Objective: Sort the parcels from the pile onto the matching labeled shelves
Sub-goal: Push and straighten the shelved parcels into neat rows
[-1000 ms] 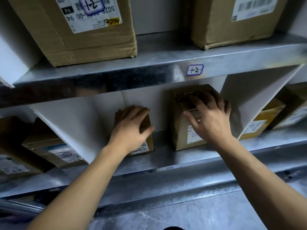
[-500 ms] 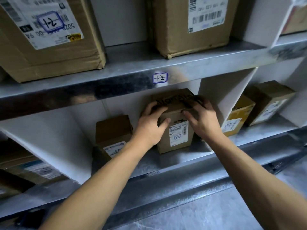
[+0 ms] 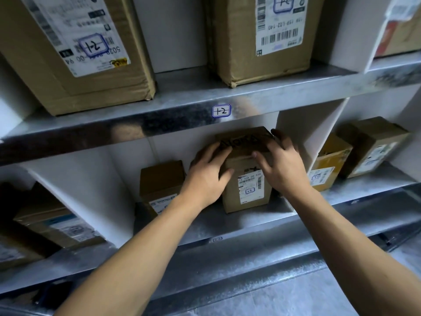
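Observation:
A small upright brown parcel point(image 3: 249, 192) with a white label marked 1-2 stands on the metal shelf point(image 3: 227, 222), below the blue-framed shelf tag "1-2" point(image 3: 221, 110). My left hand point(image 3: 208, 174) grips its left side and top edge. My right hand point(image 3: 282, 164) clasps its right side and top. A second small brown parcel point(image 3: 163, 183) stands just to the left in the same compartment, apart from my hands.
White dividers point(image 3: 298, 133) wall the compartment on both sides. Two parcels point(image 3: 331, 163) sit in the right compartment, others point(image 3: 54, 222) at lower left. Large boxes marked 2-1 point(image 3: 75, 49) rest on the shelf above. Grey floor lies below.
My left hand left the smaller parcel and moved right onto the taller one. Both hands now hold that parcel, and the view has shifted so the shelf sits further right.

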A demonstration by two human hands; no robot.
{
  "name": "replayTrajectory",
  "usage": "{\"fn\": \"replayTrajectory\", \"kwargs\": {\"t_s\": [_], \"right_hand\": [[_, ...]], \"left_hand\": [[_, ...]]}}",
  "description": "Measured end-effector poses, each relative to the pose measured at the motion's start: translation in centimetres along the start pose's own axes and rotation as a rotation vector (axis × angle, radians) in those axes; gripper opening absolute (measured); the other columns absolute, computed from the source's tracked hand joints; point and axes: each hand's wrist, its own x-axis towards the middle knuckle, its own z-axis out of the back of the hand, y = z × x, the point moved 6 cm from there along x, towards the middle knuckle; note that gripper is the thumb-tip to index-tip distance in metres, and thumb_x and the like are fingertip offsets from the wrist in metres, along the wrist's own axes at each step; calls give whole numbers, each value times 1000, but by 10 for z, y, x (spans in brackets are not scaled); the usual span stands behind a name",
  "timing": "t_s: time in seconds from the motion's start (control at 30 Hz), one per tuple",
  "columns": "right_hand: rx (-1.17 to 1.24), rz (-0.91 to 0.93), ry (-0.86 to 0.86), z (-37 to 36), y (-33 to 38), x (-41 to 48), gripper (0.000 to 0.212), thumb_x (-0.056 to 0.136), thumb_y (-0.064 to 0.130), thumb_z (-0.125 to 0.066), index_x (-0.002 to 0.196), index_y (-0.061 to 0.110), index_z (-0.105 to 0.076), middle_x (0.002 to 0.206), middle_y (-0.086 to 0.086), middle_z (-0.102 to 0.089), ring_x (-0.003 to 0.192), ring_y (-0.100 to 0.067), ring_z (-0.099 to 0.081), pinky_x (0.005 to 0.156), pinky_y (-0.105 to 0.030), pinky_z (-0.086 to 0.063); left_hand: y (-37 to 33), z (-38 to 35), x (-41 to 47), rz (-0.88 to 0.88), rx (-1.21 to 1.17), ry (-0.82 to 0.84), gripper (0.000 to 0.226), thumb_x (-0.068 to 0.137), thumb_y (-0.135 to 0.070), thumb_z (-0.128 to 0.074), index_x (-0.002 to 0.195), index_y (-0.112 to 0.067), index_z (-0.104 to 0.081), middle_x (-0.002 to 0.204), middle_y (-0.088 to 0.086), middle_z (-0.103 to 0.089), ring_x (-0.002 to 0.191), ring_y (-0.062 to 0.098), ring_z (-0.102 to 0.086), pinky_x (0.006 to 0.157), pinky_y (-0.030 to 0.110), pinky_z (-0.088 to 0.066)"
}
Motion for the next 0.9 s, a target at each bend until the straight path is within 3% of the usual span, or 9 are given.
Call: {"fn": "replayTrajectory", "kwargs": {"t_s": [0.1,0.17,0.33,0.5,0.73,0.9], "right_hand": [[-98,87,-81,3,17,-7,40,90,37,-68,120,11,-65,117,-24,-56,101,-50,-55,75,-57,-56],[-138,146,-92,2,28,-11,38,89,35,-69,117,10,-66,111,-24,-59,96,-48,-56,71,-55,-55],[-163,256,-14,1,42,-26,39,91,35,-67,123,14,-66,119,-20,-60,98,-47,-58,71,-50,-52],[-195,360,109,13,40,-65,38,94,36,-63,126,16,-61,123,-14,-60,107,-40,-59,79,-46,-52],[-268,277,292,57,-12,-125,40,95,44,-54,128,22,-56,124,-8,-59,107,-34,-58,79,-45,-51],[-289,189,310,87,-52,-142,40,97,45,-53,127,21,-59,126,-9,-60,109,-36,-59,82,-45,-51]], "left_hand": [[1,14,-15,-33,120,-17,55,91,-48,-48,144,-33,-40,153,0,-34,136,28,-36,109,48,-36],[4,24,-27,-28,219,-46,53,91,-49,-47,142,-34,-42,148,1,-40,131,28,-39,106,47,-39],[6,34,-58,-4,452,-27,53,92,-51,-42,142,-33,-40,140,2,-48,123,28,-44,99,45,-38],[-12,27,-89,-28,486,17,54,96,-49,-40,146,-29,-34,146,0,-41,134,23,-34,110,41,-28],[-75,-6,-125,-40,421,55,53,96,-46,-43,144,-25,-40,145,0,-43,133,21,-35,110,38,-28],[-115,-32,-127,-64,368,76,52,96,-48,-42,143,-27,-40,142,-3,-44,132,18,-36,109,37,-29]]}}
